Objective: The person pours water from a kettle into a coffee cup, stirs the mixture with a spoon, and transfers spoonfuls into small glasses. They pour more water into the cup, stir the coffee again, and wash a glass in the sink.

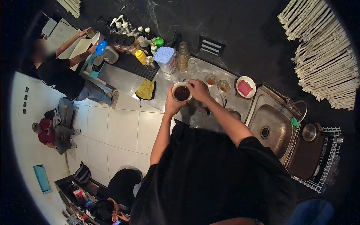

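Note:
Above the steel counter, my left hand (173, 106) is closed around a round white-rimmed cup (182, 93) with dark brown, coffee-like contents. My right hand (199, 90) has its fingers bent together at the cup's right rim, gripping it there. Whether the cup has a paper lining I cannot make out. Just below my right forearm stands a glass pot (201, 106), partly hidden. Two small glasses, one (210, 79) and another (224, 86), hold some brown liquid to the right of my right hand.
A white bowl with a pink sponge (244, 87) sits beside the steel sink (272, 125). A blue-lidded tub (165, 55), tall glasses (183, 56) and a yellow cloth (145, 90) are on the counter. A co-worker (63, 77) stands at the far left.

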Demonstrator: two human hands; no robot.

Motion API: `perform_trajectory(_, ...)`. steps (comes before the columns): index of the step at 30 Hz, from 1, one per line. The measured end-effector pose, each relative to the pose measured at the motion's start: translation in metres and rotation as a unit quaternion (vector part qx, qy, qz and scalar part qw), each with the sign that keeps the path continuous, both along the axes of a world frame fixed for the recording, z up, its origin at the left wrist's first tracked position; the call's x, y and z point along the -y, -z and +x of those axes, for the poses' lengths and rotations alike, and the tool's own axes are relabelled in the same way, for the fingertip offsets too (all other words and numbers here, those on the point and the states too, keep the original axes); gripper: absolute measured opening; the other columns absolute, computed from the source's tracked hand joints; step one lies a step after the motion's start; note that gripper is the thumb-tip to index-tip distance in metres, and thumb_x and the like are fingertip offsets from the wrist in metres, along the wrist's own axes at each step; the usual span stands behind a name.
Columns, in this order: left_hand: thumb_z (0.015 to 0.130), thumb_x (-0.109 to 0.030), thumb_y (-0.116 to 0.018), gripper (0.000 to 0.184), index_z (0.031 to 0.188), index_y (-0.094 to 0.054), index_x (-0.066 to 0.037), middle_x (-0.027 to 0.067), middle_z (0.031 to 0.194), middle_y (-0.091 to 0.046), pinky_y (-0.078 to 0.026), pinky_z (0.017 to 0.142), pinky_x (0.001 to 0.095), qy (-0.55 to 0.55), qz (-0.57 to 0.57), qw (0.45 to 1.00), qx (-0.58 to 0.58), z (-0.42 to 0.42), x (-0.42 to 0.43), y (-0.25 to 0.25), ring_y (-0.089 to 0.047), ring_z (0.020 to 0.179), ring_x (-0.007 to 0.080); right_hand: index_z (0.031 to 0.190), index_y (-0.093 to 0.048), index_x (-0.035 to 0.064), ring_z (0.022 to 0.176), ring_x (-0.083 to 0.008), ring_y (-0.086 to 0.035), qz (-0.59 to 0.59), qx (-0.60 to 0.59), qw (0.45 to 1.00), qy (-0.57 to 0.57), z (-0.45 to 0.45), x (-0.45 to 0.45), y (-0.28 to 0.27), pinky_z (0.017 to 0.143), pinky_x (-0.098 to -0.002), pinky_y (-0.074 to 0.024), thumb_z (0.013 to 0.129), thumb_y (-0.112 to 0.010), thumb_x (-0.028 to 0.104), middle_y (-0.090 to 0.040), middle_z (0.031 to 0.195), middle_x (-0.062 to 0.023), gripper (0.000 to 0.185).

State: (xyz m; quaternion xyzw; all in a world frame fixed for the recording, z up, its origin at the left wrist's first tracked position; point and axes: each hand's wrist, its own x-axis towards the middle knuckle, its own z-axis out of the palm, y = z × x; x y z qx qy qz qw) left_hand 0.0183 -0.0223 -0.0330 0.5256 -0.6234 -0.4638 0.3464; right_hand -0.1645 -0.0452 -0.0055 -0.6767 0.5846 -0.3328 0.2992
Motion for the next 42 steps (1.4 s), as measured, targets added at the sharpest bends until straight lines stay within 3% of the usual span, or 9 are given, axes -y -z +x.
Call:
perform_trajectory(4,0.057,-0.019,-0.093,0.116,0.15,-0.025,-0.005,0.0181,0.131,-0.06,-0.047,0.103,0.0384,-0.018,-0.009,0.999,-0.039,0.0,0.003,0.02,-0.059,0.122,0.0289,0.089,-0.064,0.0019,0.084,-0.0397,-0.065,0.035,0.002,0.999,-0.015,0.0,-0.002,-0.005,0.074,-0.0493,-0.0489,0.092,-0.059,0.027,-0.066,0.083,-0.0193,0.026)
perform_trajectory(8,0.057,-0.016,-0.093,0.117,0.15,-0.023,-0.006,0.0175,0.131,-0.059,-0.047,0.104,0.0389,-0.012,-0.005,0.999,-0.044,0.002,0.003,0.021,-0.059,0.122,0.0288,0.092,-0.066,0.0032,0.086,-0.0396,-0.065,-0.1,-0.049,0.994,0.008,0.001,0.001,-0.009,0.077,-0.0493,-0.0504,0.091,-0.059,0.026,-0.067,0.087,-0.018,0.024)
perform_trajectory(12,0.057,-0.013,-0.094,0.121,0.151,-0.019,-0.005,0.0167,0.133,-0.058,-0.046,0.105,0.0385,-0.002,0.011,0.997,-0.074,0.002,0.004,0.024,-0.058,0.123,0.029,0.088,-0.068,0.0048,0.09,-0.0355,-0.066,0.076,-0.018,0.996,-0.033,0.006,0.004,-0.012,0.082,-0.0482,-0.0455,0.091,-0.061,0.027,-0.068,0.091,-0.0155,0.024)
perform_trajectory(15,0.057,-0.017,-0.095,0.119,0.15,-0.022,-0.005,0.0178,0.133,-0.057,-0.046,0.105,0.0385,-0.005,-0.001,0.999,-0.048,0.002,0.005,0.021,-0.058,0.123,0.0291,0.09,-0.07,0.0061,0.093,-0.0322,-0.066,-0.038,-0.096,0.995,0.014,0.009,0.004,-0.008,0.091,-0.0501,-0.0369,0.093,-0.06,0.028,-0.07,0.093,-0.014,0.024)
perform_trajectory(18,0.057,-0.022,-0.095,0.118,0.15,-0.024,-0.004,0.0201,0.133,-0.057,-0.046,0.104,0.0388,-0.006,0.003,1.0,-0.007,0.004,0.006,0.024,-0.058,0.123,0.0302,0.094,-0.071,0.0067,0.095,-0.0323,-0.066,0.032,-0.099,0.993,-0.051,0.004,0.008,-0.005,0.092,-0.0491,-0.0367,0.093,-0.059,0.027,-0.07,0.095,-0.0135,0.024)
perform_trajectory(28,0.056,-0.025,-0.097,0.122,0.15,-0.023,-0.002,0.0195,0.132,-0.057,-0.047,0.103,0.0394,-0.009,0.002,0.999,-0.05,-0.002,0.007,0.027,-0.058,0.122,0.0303,0.088,-0.069,0.0066,0.092,-0.0332,-0.065,-0.026,-0.055,0.998,-0.004,0.006,0.003,-0.005,0.089,-0.0486,-0.0353,0.091,-0.062,0.027,-0.069,0.092,-0.0144,0.022)
perform_trajectory(31,0.057,-0.023,-0.097,0.121,0.15,-0.021,-0.003,0.0193,0.132,-0.058,-0.046,0.104,0.0394,-0.008,0.002,0.998,-0.057,-0.003,0.005,0.021,-0.058,0.122,0.0303,0.09,-0.069,0.0065,0.093,-0.0336,-0.065,0.064,-0.12,0.99,-0.045,0.001,0.004,-0.012,0.09,-0.049,-0.0358,0.091,-0.063,0.027,-0.069,0.093,-0.014,0.022)
perform_trajectory(35,0.058,-0.023,-0.096,0.12,0.15,-0.022,-0.005,0.0189,0.132,-0.058,-0.046,0.104,0.0391,-0.011,0.012,1.0,-0.023,-0.003,0.003,0.011,-0.058,0.123,0.0293,0.082,-0.065,0.0059,0.085,-0.0321,-0.064,-0.016,-0.067,0.998,-0.014,0.0,0.007,-0.003,0.089,-0.0469,-0.0355,0.09,-0.062,0.029,-0.067,0.081,-0.0122,0.025)
perform_trajectory(42,0.058,-0.02,-0.096,0.12,0.151,-0.021,-0.005,0.0179,0.133,-0.058,-0.046,0.104,0.0377,-0.001,0.014,0.995,-0.103,-0.003,0.006,0.022,-0.058,0.123,0.0279,0.088,-0.071,0.008,0.088,-0.0323,-0.065,-0.019,-0.089,0.996,-0.019,-0.001,0.009,-0.005,0.089,-0.0479,-0.0361,0.09,-0.061,0.026,-0.069,0.087,-0.0124,0.021)
